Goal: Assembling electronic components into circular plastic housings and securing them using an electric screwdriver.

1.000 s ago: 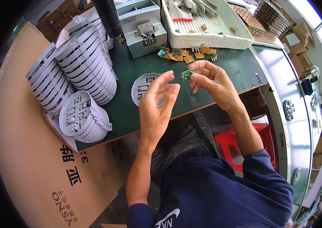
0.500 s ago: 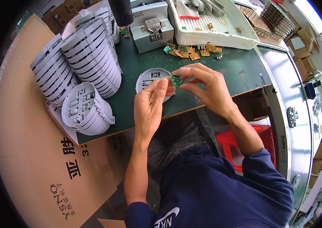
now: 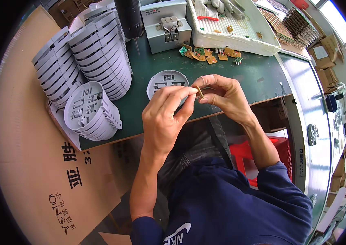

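A small circuit board (image 3: 200, 92) is held up over the front of the table, turned edge-on so that a thin tan edge shows. My right hand (image 3: 229, 98) pinches it between thumb and fingers from the right. From the left, the closed fingertips of my left hand (image 3: 165, 112) meet the same board; whether they grip a part on it is hidden. Behind and partly under my left hand, a round grey plastic housing (image 3: 166, 78) lies on the green table (image 3: 254, 77), its moulded inside facing up.
Tall stacks of grey housings (image 3: 101, 57) crowd the left, with a shorter stack (image 3: 84, 107) in front. A powered screwdriver (image 3: 129, 18) hangs beside a grey screw feeder (image 3: 167, 26). Loose circuit boards (image 3: 211, 60) lie before a white foam tray (image 3: 238, 43) holding gloves.
The board has turned from showing its green face to edge-on and shifted slightly right. My left hand has rolled over, its fingertips now closed at the board.
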A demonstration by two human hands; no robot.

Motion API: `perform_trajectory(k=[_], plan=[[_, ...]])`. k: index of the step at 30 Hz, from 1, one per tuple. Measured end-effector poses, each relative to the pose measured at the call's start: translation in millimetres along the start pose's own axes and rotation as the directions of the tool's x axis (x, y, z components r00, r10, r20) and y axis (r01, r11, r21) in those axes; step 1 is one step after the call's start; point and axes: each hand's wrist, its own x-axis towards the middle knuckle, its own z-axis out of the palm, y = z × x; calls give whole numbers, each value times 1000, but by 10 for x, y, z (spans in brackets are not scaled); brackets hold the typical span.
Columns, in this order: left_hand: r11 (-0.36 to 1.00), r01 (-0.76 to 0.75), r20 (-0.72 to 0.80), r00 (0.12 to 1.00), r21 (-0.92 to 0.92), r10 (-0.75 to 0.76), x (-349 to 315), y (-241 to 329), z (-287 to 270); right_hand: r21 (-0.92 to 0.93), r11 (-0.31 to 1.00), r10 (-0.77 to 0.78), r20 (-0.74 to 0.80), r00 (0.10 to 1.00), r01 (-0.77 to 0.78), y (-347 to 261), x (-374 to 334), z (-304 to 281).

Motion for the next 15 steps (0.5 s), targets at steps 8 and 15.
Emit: perform_trajectory(k=[8, 15], plan=[[996, 46, -14, 999, -78, -47, -68, -67, 2, 170, 986, -5, 38, 999, -1, 64, -19, -16], [996, 34, -36, 999, -77, -37, -87, -104, 46, 162, 987, 2, 28, 1000, -6, 113, -17, -12]])
